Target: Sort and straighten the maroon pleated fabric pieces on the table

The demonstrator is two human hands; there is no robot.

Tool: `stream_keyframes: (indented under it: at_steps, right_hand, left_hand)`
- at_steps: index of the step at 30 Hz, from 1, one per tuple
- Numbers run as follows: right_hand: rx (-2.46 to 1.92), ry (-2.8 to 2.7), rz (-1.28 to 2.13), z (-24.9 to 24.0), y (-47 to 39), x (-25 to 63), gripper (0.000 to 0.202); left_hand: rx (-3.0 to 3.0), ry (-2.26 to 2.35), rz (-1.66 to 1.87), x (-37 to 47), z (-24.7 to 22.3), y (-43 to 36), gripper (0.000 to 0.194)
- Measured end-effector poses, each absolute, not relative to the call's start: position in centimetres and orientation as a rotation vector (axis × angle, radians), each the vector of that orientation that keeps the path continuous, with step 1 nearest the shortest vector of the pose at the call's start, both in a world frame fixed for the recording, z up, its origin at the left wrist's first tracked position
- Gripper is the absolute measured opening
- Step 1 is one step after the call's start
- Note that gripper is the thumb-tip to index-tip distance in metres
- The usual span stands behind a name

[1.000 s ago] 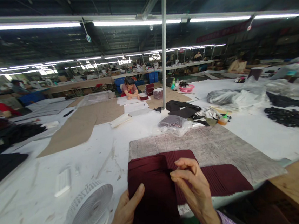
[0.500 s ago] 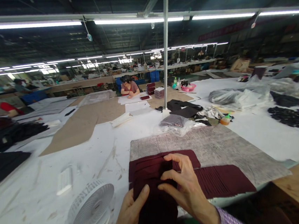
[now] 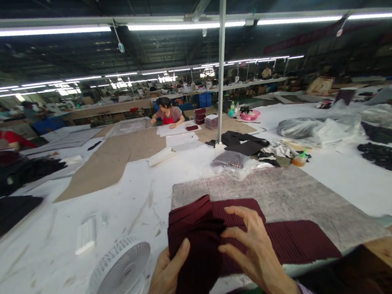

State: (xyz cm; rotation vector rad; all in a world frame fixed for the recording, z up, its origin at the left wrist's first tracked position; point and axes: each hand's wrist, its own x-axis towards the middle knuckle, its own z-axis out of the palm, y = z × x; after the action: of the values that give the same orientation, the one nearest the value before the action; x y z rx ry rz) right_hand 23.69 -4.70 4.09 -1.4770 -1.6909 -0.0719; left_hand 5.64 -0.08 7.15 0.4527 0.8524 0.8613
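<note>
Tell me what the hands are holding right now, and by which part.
The left hand grips a stack of maroon fabric pieces by its lower left edge, thumb on top. The right hand rests spread on the stack's top, fingers touching it.

We have only one view, from the camera on the person's head. It faces forward and a little down over the long white table [image 3: 135,206], with the near edge close below and the hall far behind.
</note>
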Motion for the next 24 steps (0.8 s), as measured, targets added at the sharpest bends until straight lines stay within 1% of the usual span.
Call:
stream_keyframes:
  at_steps: [3, 5, 7, 10, 13, 15, 18, 24]
  right_hand:
    - [-1.497, -1.657, 0.140, 3.8, -4.6, 23.6, 0.004]
    - [-1.484, -1.577, 0.183, 3.3, -4.3, 23.4, 0.009]
    - [-1.444, -1.507, 0.178, 3.0, -3.9, 23.4, 0.014]
    - [-1.340, -1.473, 0.111, 3.3, -3.4, 23.2, 0.018]
    - [-1.262, -1.576, 0.056, 4.6, -3.2, 22.7, 0.021]
    - [-1.244, -1.651, 0.068, 5.5, -3.2, 22.2, 0.020]
    - [-1.235, -1.703, 0.132, 6.2, -3.0, 21.5, 0.017]
    - [-1.258, -1.709, 0.258, 6.3, -2.3, 21.0, 0.025]
  left_hand:
    - [0.423, 0.899, 0.867, 5.3, 7.0, 0.3, 0.064]
    - [0.441, 0.916, 0.861, 5.2, 6.8, 0.4, 0.068]
    - [0.495, 0.904, 0.863, 5.1, 6.7, 0.4, 0.068]
    - [0.577, 0.873, 0.891, 5.2, 6.6, 0.5, 0.061]
    - [0.597, 0.828, 0.900, 5.4, 6.9, 0.4, 0.045]
    - [0.580, 0.804, 0.852, 5.5, 7.0, 0.3, 0.036]
    - [0.602, 0.811, 0.786, 5.6, 7.1, 0.0, 0.034]
    - [0.748, 0.839, 0.780, 5.3, 6.3, 0.0, 0.036]
